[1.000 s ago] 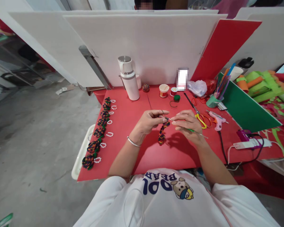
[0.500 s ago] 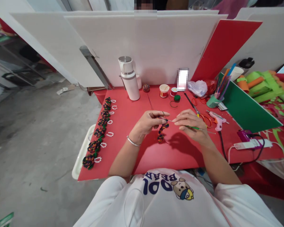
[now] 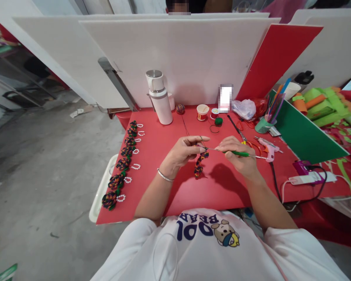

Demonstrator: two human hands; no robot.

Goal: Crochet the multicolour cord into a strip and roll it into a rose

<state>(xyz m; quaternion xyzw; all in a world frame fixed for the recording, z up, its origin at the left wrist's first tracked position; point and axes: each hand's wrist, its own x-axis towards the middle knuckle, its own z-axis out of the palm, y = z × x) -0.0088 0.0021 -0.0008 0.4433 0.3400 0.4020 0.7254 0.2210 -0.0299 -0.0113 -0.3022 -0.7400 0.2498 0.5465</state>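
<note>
Compared with half a second earlier: left hand (image 3: 181, 151) roughly same spot, thumb and fingers pinched tight on the top of the multicolour yarn strip (image 3: 198, 171), which hung curled below it over the red table (image 3: 190, 195); crochet hook (image 3: 241, 154) lay more level, tip end at the strip's top, its green handle now showing across the top of the fingers instead of mostly tucked under them; right hand (image 3: 242, 164) had rolled accordingly, fingers closed narrow around the hook. Counts, left to right: seven yarn rosettes (image 3: 109, 200) in a column along the table's left edge, seven white bead loops (image 3: 121, 198), one just beside each; one white flask (image 3: 163, 109); one multicolour yarn ball (image 3: 180, 109), strand trailing toward the left hand; one strip, one hook, between the two hands; one paper cup (image 3: 202, 113); one green yarn ball (image 3: 218, 121); one phone (image 3: 225, 97), screen blurred; one pair of scissors (image 3: 243, 138), partly hidden behind the right hand; one green pen cup (image 3: 263, 126); one pink glue gun (image 3: 268, 147); one white power strip (image 3: 304, 179).
</note>
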